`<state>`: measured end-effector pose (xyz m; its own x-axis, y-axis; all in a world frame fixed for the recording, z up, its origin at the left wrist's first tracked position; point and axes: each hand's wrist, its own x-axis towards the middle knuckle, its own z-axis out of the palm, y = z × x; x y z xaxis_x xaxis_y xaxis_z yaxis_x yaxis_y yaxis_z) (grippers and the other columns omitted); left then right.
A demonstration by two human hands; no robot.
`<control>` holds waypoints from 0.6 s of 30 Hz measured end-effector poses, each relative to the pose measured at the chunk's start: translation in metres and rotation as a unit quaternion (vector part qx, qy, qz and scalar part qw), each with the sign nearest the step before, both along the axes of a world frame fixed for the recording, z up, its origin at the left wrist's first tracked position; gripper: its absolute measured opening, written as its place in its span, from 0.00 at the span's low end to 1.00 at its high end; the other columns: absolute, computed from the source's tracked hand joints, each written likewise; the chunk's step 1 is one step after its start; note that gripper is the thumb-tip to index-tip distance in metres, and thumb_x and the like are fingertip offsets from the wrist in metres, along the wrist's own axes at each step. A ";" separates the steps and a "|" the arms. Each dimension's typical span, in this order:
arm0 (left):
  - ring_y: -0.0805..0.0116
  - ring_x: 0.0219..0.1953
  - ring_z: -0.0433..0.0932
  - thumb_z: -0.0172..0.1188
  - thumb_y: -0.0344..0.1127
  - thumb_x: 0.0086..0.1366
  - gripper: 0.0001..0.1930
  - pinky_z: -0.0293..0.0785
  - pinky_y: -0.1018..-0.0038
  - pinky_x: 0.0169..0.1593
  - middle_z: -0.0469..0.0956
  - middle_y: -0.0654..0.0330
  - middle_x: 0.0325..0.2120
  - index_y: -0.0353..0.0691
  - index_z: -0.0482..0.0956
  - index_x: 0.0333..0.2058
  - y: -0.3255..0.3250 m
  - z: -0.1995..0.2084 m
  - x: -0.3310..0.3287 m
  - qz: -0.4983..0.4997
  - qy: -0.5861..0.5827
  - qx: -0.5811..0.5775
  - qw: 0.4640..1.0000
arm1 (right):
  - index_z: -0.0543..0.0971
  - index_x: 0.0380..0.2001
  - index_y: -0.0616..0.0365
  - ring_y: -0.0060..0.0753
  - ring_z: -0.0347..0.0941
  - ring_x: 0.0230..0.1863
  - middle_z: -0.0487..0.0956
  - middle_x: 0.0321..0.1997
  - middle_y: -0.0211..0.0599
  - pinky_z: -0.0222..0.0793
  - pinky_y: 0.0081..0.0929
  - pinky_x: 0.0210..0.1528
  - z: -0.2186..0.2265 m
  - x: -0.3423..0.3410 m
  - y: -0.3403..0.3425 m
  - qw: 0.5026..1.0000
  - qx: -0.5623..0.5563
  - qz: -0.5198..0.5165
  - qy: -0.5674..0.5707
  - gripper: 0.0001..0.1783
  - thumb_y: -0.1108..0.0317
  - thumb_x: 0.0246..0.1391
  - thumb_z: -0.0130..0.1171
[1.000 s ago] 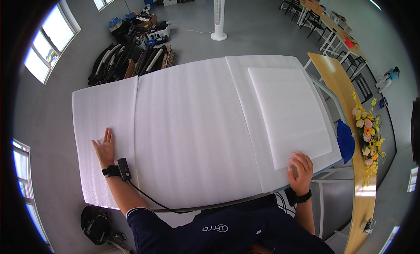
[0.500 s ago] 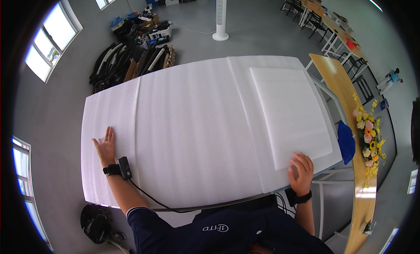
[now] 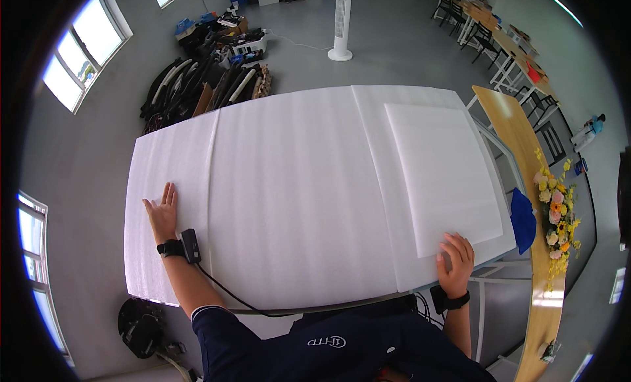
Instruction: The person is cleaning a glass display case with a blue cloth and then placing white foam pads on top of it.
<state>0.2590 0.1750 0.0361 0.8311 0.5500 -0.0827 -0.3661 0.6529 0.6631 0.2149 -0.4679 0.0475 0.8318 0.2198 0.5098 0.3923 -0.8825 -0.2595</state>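
Note:
A large white foam sheet point(image 3: 289, 198) covers the table in front of me, with raised seams or folds across it. My left hand point(image 3: 163, 214) lies on its left part, fingers stretched out and thumb apart, holding nothing. On the right part lies a smaller rectangular white foam sheet point(image 3: 447, 178). At that sheet's near right corner is my right hand point(image 3: 455, 265), its fingers loosely bent and apart, touching or just above the foam; nothing shows in it. Each wrist wears a black strap, and a small black box point(image 3: 190, 245) with a cable sits by the left one.
Beyond the table's right edge runs a wooden bench point(image 3: 506, 125) with a flower arrangement point(image 3: 557, 211) and a blue cloth item point(image 3: 522, 221). A white tower fan point(image 3: 341, 27) stands on the floor ahead. Piled black parts point(image 3: 190, 86) lie at the far left. A person point(image 3: 588, 132) is at far right.
The whole view has shifted slightly, with the table's left end appearing a little higher. Both hands stay at about the same places on the foam.

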 end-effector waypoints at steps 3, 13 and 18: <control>0.50 0.56 0.58 0.35 0.52 0.65 0.36 0.55 0.62 0.59 0.53 0.40 0.54 0.53 0.19 0.58 0.000 -0.002 0.000 0.015 0.011 0.023 1.000 | 0.74 0.32 0.56 0.43 0.66 0.49 0.73 0.44 0.35 0.56 0.40 0.53 0.000 0.000 0.000 1.000 -0.003 0.001 0.000 0.10 0.69 0.42 0.53; 0.51 0.56 0.57 0.37 0.50 0.65 0.33 0.56 0.64 0.58 0.53 0.40 0.54 0.41 0.33 0.59 -0.008 0.004 0.003 0.048 0.028 0.004 0.998 | 0.73 0.31 0.58 0.46 0.65 0.49 0.73 0.45 0.38 0.56 0.40 0.54 -0.001 -0.001 0.001 1.000 -0.009 0.006 0.004 0.09 0.69 0.44 0.51; 0.51 0.57 0.57 0.38 0.48 0.65 0.31 0.56 0.64 0.59 0.54 0.40 0.54 0.36 0.38 0.58 -0.012 0.007 0.004 0.056 0.039 0.028 0.997 | 0.73 0.31 0.58 0.46 0.65 0.50 0.72 0.45 0.39 0.56 0.40 0.54 0.001 -0.001 0.001 1.000 -0.009 0.007 0.007 0.09 0.69 0.44 0.51</control>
